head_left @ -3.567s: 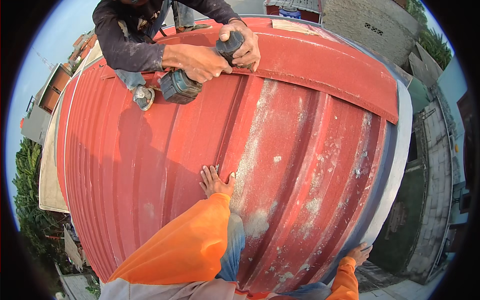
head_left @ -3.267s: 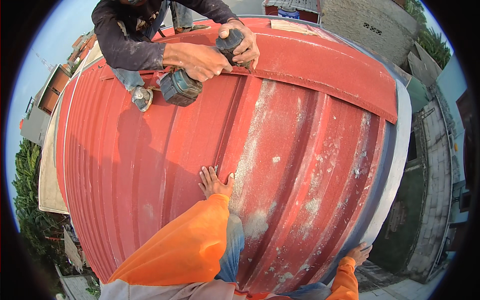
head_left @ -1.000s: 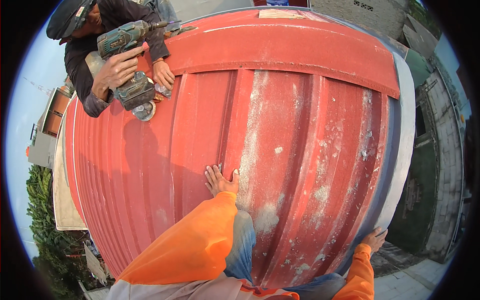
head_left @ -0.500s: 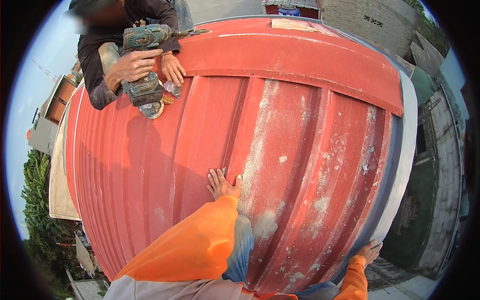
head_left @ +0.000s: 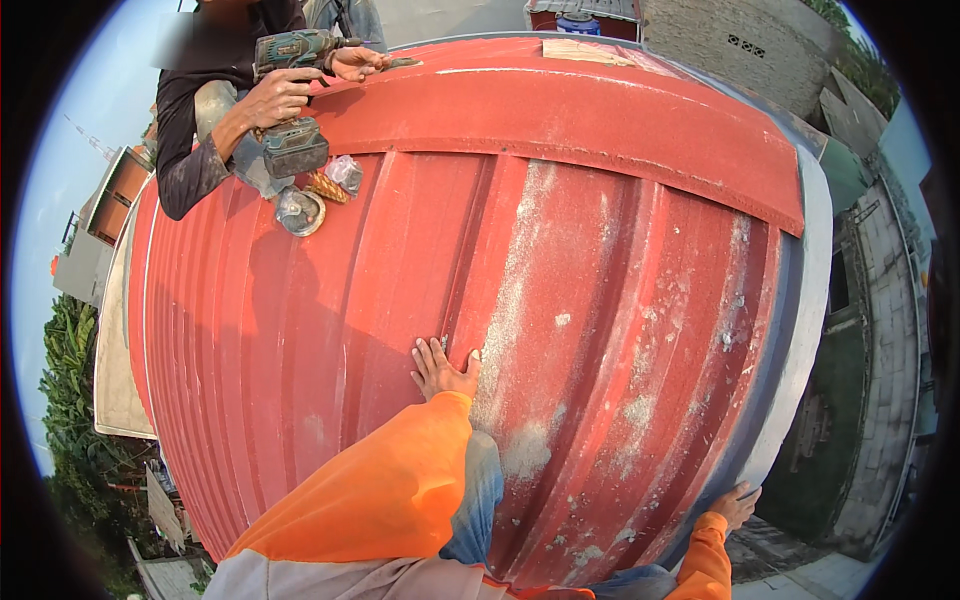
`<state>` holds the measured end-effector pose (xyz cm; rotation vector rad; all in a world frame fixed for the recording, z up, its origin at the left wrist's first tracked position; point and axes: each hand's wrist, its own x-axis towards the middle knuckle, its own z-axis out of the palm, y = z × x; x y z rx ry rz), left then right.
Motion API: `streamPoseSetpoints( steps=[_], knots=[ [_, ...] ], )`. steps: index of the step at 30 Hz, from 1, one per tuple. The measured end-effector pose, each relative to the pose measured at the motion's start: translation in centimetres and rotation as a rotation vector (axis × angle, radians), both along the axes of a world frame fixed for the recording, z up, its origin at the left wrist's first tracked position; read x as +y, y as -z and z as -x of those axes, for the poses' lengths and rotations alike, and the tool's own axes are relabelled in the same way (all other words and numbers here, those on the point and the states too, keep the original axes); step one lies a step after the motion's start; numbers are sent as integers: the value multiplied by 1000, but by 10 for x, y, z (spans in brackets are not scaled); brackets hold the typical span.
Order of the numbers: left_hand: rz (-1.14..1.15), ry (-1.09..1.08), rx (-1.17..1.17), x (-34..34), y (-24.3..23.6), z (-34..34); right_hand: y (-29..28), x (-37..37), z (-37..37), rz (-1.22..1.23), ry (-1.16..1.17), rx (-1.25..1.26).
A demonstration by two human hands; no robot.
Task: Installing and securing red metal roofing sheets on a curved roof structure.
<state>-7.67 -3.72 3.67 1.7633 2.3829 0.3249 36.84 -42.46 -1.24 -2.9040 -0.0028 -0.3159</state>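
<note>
Now noted co-worker's free hand (head_left: 356, 66) raised from beside plastic bag (head_left: 344, 175) to nose of drill (head_left: 293, 50), upper left, suggesting drilling paused; found left grip (head_left: 442, 372) spread flat on red roof (head_left: 400, 270), just below centre; cannot tell right grip's (head_left: 737, 506) closure at pale edge (head_left: 802, 320), lower right

Head view: the left of two head-worn fisheye cameras looks down and forward from near above the red, ribbed sheet-metal roof (head_left: 405, 250), the field reaching pale-blue sky (head_left: 110, 80) at left
</note>
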Motion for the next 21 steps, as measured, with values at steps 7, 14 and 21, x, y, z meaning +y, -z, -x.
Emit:
streamPoseSetpoints(
  steps=[7, 14, 21],
  knots=[
    [7, 6, -3, 0, -2, -1, -5, 2, 2, -18, 4, 7],
    [-11, 8, 0, 0, -1, 0, 0, 0, 1, -18, 8, 31],
    [-5, 2, 2, -1, -3, -1, -8, 4, 4, -19, 16, 40]
  ],
)
